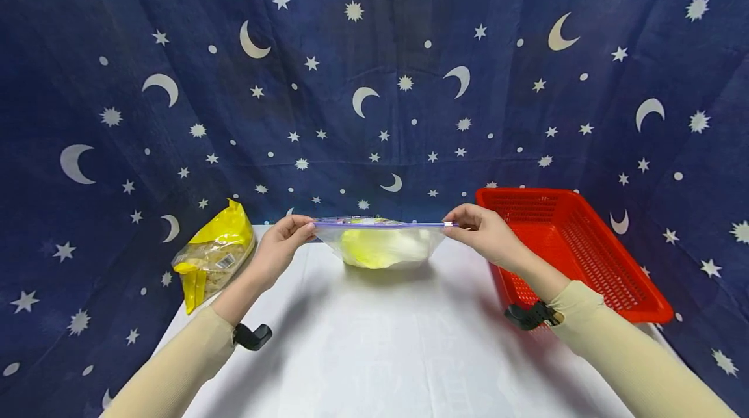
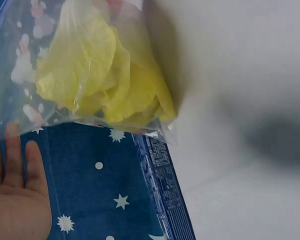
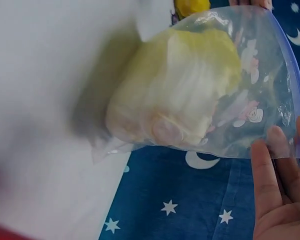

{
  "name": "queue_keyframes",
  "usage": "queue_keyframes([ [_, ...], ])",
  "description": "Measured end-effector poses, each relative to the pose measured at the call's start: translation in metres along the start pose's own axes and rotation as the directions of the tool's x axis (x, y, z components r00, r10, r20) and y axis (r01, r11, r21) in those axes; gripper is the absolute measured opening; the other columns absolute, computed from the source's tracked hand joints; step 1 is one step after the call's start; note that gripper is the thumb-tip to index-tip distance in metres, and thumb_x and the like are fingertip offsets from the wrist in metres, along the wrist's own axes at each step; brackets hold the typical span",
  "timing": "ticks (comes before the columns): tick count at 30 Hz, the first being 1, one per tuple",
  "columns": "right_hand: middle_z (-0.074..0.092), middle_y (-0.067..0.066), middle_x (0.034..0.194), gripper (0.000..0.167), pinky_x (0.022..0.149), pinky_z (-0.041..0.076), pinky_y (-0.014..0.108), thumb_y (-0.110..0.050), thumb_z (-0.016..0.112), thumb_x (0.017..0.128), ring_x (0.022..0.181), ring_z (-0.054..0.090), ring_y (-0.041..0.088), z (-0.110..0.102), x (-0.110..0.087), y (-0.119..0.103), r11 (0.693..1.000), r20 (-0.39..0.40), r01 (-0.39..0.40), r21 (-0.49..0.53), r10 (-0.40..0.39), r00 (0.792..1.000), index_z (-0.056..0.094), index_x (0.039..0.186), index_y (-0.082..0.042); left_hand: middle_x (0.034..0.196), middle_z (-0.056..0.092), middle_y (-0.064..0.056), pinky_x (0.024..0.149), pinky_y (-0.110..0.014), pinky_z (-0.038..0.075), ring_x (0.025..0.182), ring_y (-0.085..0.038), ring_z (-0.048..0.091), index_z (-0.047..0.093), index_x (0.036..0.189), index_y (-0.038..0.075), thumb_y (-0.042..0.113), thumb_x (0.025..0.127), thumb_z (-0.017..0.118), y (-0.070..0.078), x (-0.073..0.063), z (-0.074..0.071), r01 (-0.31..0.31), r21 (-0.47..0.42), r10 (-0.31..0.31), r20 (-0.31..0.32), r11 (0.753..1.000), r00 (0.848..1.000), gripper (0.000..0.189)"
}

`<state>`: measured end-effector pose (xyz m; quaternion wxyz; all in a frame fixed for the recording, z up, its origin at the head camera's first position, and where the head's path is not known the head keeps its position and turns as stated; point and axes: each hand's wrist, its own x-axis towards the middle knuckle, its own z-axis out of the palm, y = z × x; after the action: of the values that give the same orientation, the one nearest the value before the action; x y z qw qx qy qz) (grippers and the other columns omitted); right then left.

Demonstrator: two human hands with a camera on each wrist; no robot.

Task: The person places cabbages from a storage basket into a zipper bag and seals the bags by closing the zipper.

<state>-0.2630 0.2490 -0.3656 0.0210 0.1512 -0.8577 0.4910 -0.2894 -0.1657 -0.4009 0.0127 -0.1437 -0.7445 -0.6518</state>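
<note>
A clear slider zip bag [image 1: 418,241] with a purple closure strip is held up over the far part of the table. Pale yellow and white cabbage [image 1: 374,250] lies inside it, its leafy end to the left and its cut stem end [image 3: 167,131] to the right. My left hand [image 1: 282,246] pinches the left end of the strip between thumb and fingers. At the opposite end, my right hand [image 1: 487,236] pinches the strip right at the white slider [image 1: 449,224]. Printed rabbit figures [image 3: 250,112] show on the bag's far side.
A red plastic basket [image 1: 608,249] stands at the right. To the left lies a yellow and clear food packet [image 1: 219,252]. A blue printed box [image 2: 162,192] sits by the table's far edge. White cloth covers the table [image 1: 380,340]; a starry blue curtain [image 1: 328,132] hangs behind.
</note>
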Motion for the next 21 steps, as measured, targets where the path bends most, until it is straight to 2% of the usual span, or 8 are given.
queue_keyframes([
  [4,0.071,0.005,0.108,0.027,0.083,0.058,0.030,-0.027,0.076,0.094,0.095,0.068,0.024,0.006,-0.017,0.001,0.998,0.030,0.042,-0.048,-0.041,0.999,0.074,0.115,-0.011,0.113,0.068,-0.014,0.099,-0.030,0.053,0.109,-0.022,0.066,0.063,0.120,-0.003,0.023,0.103,0.064,-0.003,-0.013,-0.006,0.000,0.067,-0.007,0.104,0.998,0.995,0.031],
  [8,0.072,0.001,0.103,0.018,0.081,0.059,0.027,-0.025,0.077,0.093,0.094,0.068,0.019,0.012,-0.033,0.006,0.993,0.065,0.064,-0.101,-0.057,0.996,0.076,0.108,-0.014,0.111,0.069,-0.012,0.095,-0.031,0.054,0.109,-0.030,0.064,0.066,0.117,0.003,0.025,0.102,0.065,-0.006,-0.025,-0.011,-0.003,0.152,-0.027,0.194,0.988,0.981,0.026],
  [13,0.071,-0.002,0.100,0.009,0.081,0.059,0.025,-0.020,0.075,0.094,0.091,0.069,0.018,0.022,-0.052,0.014,0.992,0.116,0.060,-0.110,-0.047,0.992,0.076,0.102,-0.017,0.110,0.069,-0.008,0.089,-0.030,0.054,0.104,-0.025,0.063,0.069,0.114,0.009,0.029,0.102,0.065,-0.012,-0.037,-0.013,0.009,0.222,-0.071,0.270,0.975,0.960,0.024],
  [18,0.071,-0.006,0.101,0.008,0.081,0.059,0.026,-0.019,0.075,0.093,0.091,0.070,0.014,0.034,-0.068,0.025,0.992,0.150,0.066,-0.110,-0.050,0.987,0.075,0.100,-0.023,0.107,0.071,-0.006,0.088,-0.032,0.054,0.101,-0.024,0.063,0.071,0.112,0.011,0.029,0.102,0.065,-0.020,-0.046,-0.013,0.016,0.249,-0.108,0.360,0.968,0.927,0.021],
  [21,0.071,-0.009,0.100,0.009,0.082,0.059,0.027,-0.018,0.075,0.093,0.091,0.069,0.012,0.040,-0.076,0.032,0.988,0.173,0.092,-0.126,-0.070,0.982,0.075,0.099,-0.025,0.106,0.072,-0.009,0.089,-0.033,0.054,0.101,-0.026,0.065,0.072,0.110,0.010,0.026,0.102,0.066,-0.024,-0.051,-0.013,0.026,0.248,-0.133,0.426,0.968,0.895,0.019],
])
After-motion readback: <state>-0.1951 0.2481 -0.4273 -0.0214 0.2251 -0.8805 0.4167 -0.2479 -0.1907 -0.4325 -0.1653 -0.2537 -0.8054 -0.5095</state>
